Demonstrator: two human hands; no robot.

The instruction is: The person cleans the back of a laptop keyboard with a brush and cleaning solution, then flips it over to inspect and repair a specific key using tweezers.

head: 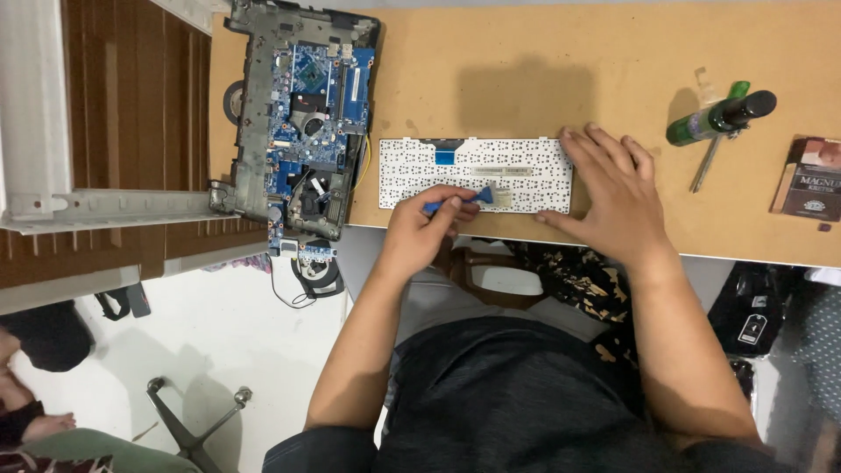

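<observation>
Keyboard panel (477,173), white and turned underside up so its perforated back plate shows, lies flat on the tan desk (526,61) near the front edge, straight ahead of the person. Far to the left, a white metal bracket (105,208) crosses a brown slatted surface. Just right of that, an opened laptop base (302,114) sits at the desk's left corner, its blue circuit board and fan exposed, the lower end hanging past the edge with loose cables dangling; it lies close beside the panel without clearly touching it. The left hand (422,229) comes next, fingers curled closed around a small blue brush (462,199), whose tip rests on the lower middle of the panel. Further right, the right hand (613,193) lies palm down with fingers spread, pressing flat on the panel's right end and gripping nothing. Well apart to the right, a dark green bottle (720,116) lies on its side over a slim metal tool, and a small dark box (810,180) sits near the desk's right edge. Below, the person's dark shirt fills the lower frame.
</observation>
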